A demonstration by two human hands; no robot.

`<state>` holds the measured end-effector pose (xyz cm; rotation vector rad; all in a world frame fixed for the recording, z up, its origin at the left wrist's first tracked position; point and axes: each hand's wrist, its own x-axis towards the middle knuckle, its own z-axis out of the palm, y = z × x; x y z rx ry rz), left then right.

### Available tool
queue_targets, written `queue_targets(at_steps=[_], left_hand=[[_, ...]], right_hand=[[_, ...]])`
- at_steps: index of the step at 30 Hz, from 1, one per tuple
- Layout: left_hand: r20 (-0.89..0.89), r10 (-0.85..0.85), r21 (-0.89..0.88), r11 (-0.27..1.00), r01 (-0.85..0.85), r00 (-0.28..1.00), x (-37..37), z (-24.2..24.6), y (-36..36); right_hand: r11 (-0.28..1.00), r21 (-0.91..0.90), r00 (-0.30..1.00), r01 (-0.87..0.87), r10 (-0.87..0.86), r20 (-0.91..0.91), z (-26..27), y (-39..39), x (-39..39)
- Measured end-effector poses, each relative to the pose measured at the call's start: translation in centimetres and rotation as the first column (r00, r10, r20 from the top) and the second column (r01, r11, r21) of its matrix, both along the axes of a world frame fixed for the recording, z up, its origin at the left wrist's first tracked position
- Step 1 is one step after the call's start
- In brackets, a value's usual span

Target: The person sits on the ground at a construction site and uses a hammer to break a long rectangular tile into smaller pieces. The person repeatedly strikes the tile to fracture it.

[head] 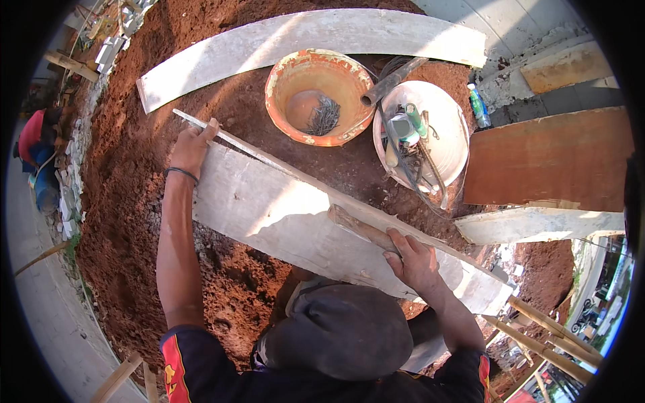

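A pale wooden board (pixel 282 201) lies slantwise before me, with a narrow wooden batten (pixel 287 166) along its far long edge. My left hand (pixel 190 151) grips the batten near its left end, at the board's corner. A worn wooden tool handle (pixel 360 227) is held in my right hand (pixel 415 259), above the right half of the board. The tool's other end is hidden by the hand. Beyond the board stands an orange bucket (pixel 274 121) with loose nails (pixel 322 117) inside. To its right, a whitish bucket (pixel 456 136) holds hand tools and a green-handled item (pixel 414 118).
A long pale plank (pixel 302 38) curves across the far side. A metal pipe (pixel 393 83) rests between the buckets. A brown plywood sheet (pixel 549 158) and plastic bottle (pixel 477 106) are right. Bamboo poles (pixel 549 322) stand lower right. Another person (pixel 38 141) bends far left. Red soil surrounds me.
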<state>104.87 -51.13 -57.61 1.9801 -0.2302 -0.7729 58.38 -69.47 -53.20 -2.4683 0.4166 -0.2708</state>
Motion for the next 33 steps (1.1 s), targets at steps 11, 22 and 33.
queue_targets(at_steps=[11, 22, 33], left_hand=[[0.037, 0.031, -0.006, 1.000, -0.030, 0.999, -0.9, 0.8, -0.5], [-0.005, 0.039, -0.021, 0.999, -0.039, 0.999, -0.5, 0.3, -0.4], [-0.053, 0.000, 0.013, 1.000, 0.001, 0.999, -0.5, 0.5, 0.2]], right_hand=[[0.996, -0.009, 0.994, 0.088, -0.088, 0.059, -0.7, 2.8, -0.3], [0.973, 0.089, 0.957, 0.214, -0.227, 0.179, -1.4, 2.8, -1.0], [0.994, 0.078, 0.914, 0.079, -0.104, 0.392, -0.5, 0.9, 0.0]])
